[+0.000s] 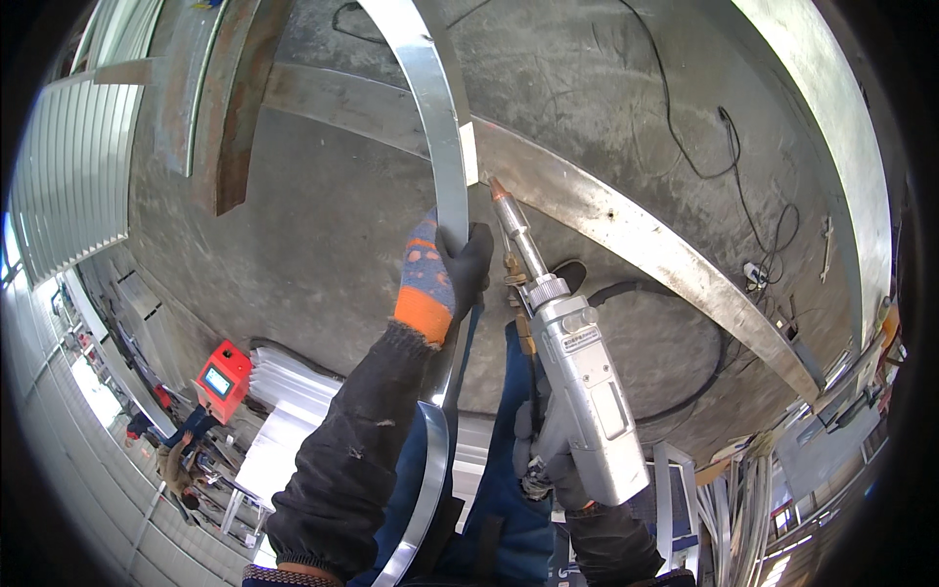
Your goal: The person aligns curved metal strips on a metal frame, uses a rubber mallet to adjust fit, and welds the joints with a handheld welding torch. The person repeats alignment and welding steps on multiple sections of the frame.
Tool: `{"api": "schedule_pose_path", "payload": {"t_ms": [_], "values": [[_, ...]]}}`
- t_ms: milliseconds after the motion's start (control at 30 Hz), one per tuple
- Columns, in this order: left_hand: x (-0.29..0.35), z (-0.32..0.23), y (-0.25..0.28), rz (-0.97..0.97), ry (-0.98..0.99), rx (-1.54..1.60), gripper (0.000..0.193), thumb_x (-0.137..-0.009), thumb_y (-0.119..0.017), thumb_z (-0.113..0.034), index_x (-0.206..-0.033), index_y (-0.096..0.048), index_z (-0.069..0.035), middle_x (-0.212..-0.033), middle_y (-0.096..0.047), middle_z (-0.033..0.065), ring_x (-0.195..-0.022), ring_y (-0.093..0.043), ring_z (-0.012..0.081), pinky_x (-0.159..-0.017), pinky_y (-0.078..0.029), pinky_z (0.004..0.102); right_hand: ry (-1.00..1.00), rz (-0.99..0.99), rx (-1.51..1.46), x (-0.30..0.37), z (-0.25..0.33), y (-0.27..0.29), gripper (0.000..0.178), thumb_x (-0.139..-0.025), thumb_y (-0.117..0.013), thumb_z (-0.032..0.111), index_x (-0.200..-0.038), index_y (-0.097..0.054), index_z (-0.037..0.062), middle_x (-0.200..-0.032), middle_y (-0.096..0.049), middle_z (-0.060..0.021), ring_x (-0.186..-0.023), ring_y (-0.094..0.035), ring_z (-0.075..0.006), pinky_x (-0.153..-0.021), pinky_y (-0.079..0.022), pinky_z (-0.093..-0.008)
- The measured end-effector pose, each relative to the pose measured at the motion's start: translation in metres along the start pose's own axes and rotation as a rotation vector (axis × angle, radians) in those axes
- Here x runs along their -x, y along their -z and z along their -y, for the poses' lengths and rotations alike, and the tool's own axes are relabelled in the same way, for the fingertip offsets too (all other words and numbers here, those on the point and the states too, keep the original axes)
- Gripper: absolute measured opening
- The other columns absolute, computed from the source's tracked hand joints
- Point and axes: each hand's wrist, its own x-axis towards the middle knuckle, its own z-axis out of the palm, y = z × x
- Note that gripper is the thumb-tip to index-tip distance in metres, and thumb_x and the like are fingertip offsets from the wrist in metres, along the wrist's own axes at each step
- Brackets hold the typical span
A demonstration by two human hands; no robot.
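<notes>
My left hand [442, 279], in a blue, orange and black glove, is closed around a long shiny metal channel [445, 147] that runs away from me. In my right hand [555, 452], also gloved, is a silver handheld welding gun [599, 401], gripped under its body. Its copper-coloured nozzle points at a long flat steel bar [626, 230] lying crosswise past the channel. The nozzle tip is close to a small bright plate [469, 154] at the channel's edge; whether it touches anything I cannot tell. My right fingers are partly hidden by the gun.
A broad pale metal beam [831, 98] curves along the far right. Thin black cable [675, 117] trails over the concrete floor. Rusty beams [240, 108] and ribbed panels [83, 176] stand at the left, a red box with a screen [223, 382] nearer. Another person [181, 465] is at lower left.
</notes>
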Motion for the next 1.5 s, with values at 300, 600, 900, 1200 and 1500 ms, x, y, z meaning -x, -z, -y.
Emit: {"api": "schedule_pose_path", "payload": {"t_ms": [300, 600, 900, 1200, 1500], "values": [[-0.014, 0.021, 0.011, -0.081, -0.218, -0.317, 0.031, -0.089, -0.072, -0.018, -0.113, -0.063, -0.001, -0.082, -0.070, 0.0153, -0.071, -0.069, 0.0239, -0.068, -0.055, 0.0364, -0.198, -0.248, -0.064, 0.002, 0.026, -0.042, 0.052, -0.102, -0.065, 0.035, -0.143, -0.052, 0.0054, -0.138, -0.055, -0.0190, -0.124, -0.056, -0.0385, -0.096, -0.061, -0.0499], [-0.019, 0.032, 0.015, -0.114, -0.372, -0.369, 0.034, -0.088, -0.073, -0.021, -0.115, -0.063, -0.002, -0.095, -0.071, 0.0201, -0.088, -0.071, 0.0323, -0.080, -0.055, 0.0409, -0.178, -0.207, -0.157, -0.009, 0.019, -0.038, 0.057, -0.101, -0.066, 0.034, -0.146, -0.049, 0.0044, -0.139, -0.056, -0.0204, -0.126, -0.059, -0.0388, -0.099, -0.058, -0.0520], [-0.020, 0.034, 0.018, -0.118, -0.392, -0.408, 0.038, -0.088, -0.074, -0.021, -0.117, -0.062, -0.001, -0.098, -0.071, 0.0208, -0.092, -0.071, 0.0335, -0.083, -0.055, 0.0415, -0.461, 0.247, -1.137, -0.019, 0.005, -0.027, 0.060, -0.099, -0.067, 0.033, -0.148, -0.048, 0.0031, -0.140, -0.057, -0.0219, -0.127, -0.062, -0.0385, -0.101, -0.057, -0.0522], [-0.024, 0.028, 0.018, -0.004, -0.307, -0.404, 0.041, -0.097, -0.063, -0.031, -0.120, -0.061, 0.002, -0.101, -0.070, 0.0208, -0.091, -0.071, 0.0327, -0.079, -0.056, 0.0419, -0.205, 0.409, -1.027, -0.028, -0.002, -0.031, 0.064, -0.105, -0.050, 0.051, -0.148, -0.046, 0.0037, -0.110, -0.062, -0.0220, -0.071, -0.066, -0.0316, -0.049, -0.055, -0.0396], [-0.015, 0.019, 0.016, -0.008, -0.283, -0.455, 0.038, -0.097, -0.062, -0.029, -0.120, -0.061, 0.002, -0.103, -0.069, 0.0191, -0.093, -0.070, 0.0308, -0.081, -0.056, 0.0415, 0.190, 0.272, -0.285, -0.027, 0.000, -0.027, 0.054, -0.106, -0.050, 0.042, -0.143, -0.049, 0.0041, -0.107, -0.062, -0.0214, -0.069, -0.065, -0.0297, -0.050, -0.053, -0.0383]]}}
